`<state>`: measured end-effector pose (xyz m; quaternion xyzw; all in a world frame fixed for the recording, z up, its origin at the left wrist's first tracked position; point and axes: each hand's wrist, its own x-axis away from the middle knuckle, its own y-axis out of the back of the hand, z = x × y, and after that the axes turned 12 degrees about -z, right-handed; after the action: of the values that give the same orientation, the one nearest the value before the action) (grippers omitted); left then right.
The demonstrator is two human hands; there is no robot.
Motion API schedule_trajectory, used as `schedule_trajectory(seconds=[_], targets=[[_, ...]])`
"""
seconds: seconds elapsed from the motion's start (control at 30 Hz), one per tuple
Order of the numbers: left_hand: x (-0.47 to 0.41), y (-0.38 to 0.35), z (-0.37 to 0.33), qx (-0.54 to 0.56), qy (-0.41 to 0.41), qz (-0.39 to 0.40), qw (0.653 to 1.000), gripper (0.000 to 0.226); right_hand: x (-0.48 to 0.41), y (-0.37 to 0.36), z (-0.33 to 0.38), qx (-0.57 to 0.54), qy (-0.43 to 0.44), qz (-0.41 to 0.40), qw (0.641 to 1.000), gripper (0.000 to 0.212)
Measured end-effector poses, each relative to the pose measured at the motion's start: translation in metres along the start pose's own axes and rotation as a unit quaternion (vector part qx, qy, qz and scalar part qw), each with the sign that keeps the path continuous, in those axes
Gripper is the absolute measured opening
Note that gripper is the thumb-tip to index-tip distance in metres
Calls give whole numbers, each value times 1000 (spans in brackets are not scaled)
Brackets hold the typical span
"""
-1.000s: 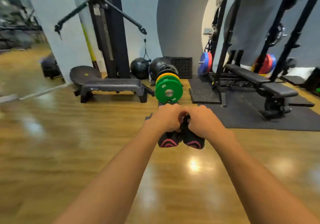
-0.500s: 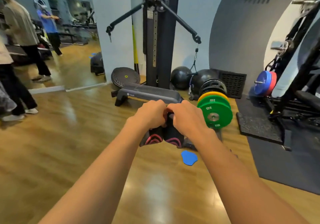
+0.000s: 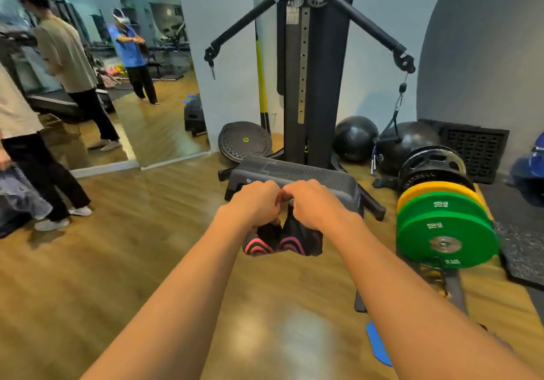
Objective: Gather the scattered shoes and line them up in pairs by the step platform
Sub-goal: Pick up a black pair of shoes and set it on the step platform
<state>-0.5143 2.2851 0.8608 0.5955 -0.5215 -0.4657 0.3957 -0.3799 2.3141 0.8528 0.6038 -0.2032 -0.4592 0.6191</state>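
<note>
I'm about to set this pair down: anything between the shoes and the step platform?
Nothing visible. The left hand and right hand hold the shoes just before the step platform; the green plates stand off to the right.

On my feed the left hand [image 3: 256, 203] and right hand [image 3: 315, 206] are bare. The left forearm [image 3: 182, 291] and right forearm [image 3: 412, 291] are bare too, right down to the frame's lower edge. A mirrored figure [image 3: 129, 53] in a blue short-sleeved shirt, dark trousers and white headgear may be this person; I cannot tell.
</note>
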Motion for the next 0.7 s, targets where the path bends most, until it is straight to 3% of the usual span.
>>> schedule_trajectory(seconds=[0.2,0.4,0.57,0.7], targets=[[-140,-4,112,36,42,-27,998,19,-184,-59,3,-63,-1,64,996,29],[-294,-23,236,106,67,56,991,20,-348,-138,0,-89,-20,133,987,70],[-415,-32,298,23,14,16,1000,16,-469,-201,-10,-87,-35,114,989,38],[-507,-58,346,-4,15,-21,1000,21,-563,-257,-38,-98,-38,99,989,39]])
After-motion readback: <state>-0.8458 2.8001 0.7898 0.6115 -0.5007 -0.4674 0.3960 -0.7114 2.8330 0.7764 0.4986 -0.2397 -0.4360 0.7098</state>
